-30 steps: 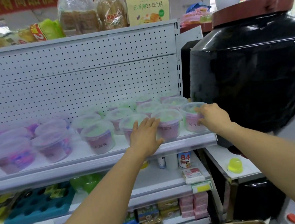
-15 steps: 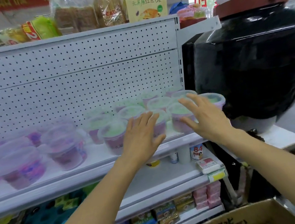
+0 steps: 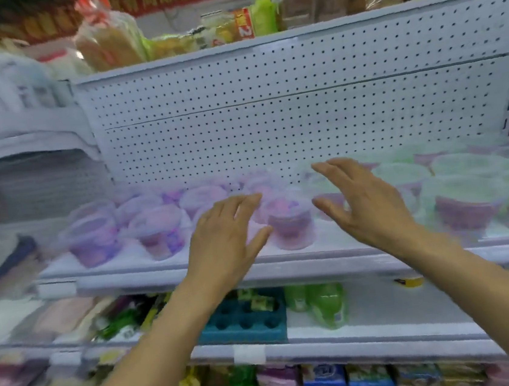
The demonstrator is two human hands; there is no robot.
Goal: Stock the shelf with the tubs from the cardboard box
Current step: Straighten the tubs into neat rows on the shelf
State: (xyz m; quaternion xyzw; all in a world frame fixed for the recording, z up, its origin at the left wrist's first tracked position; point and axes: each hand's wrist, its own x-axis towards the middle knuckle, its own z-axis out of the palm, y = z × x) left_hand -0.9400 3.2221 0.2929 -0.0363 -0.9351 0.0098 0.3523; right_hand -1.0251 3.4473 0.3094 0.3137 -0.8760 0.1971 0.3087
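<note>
So the view has swung left since half a second back: the big black jar and the box corner are gone from the picture, the purple tubs now sit mid-frame, and both hands have come off the green-lidded tubs they were nudging and drifted over toward the purple ones. Nearest to me are the two bare forearms reaching up from the bottom edge. The left hand [image 3: 223,240] hovers with fingers straight and loosely spread, holding nothing, just in front of a purple tub [image 3: 290,223] at the shelf [image 3: 160,271] edge. The right hand [image 3: 366,208] is also spread wide, thumb out, empty, to the right of that same tub; whether either one touches it I can't tell, it's all pretty blurry. Looks to me like the straightening step, tidying rows that are already stocked, and the next move probably calls for closing both palms gently on that front tub and sliding it back into line, or going down to the box for more, which isn't in view. Behind that, purple tubs [image 3: 156,229] on the left and green tubs [image 3: 462,194] on the right: round, clear, thin plastic with snap lids, likely light and slidey on the smooth white metal. Further back there's the pegboard [image 3: 270,121], dotted with holes, and crinkly bread bags [image 3: 109,41] on top.
</note>
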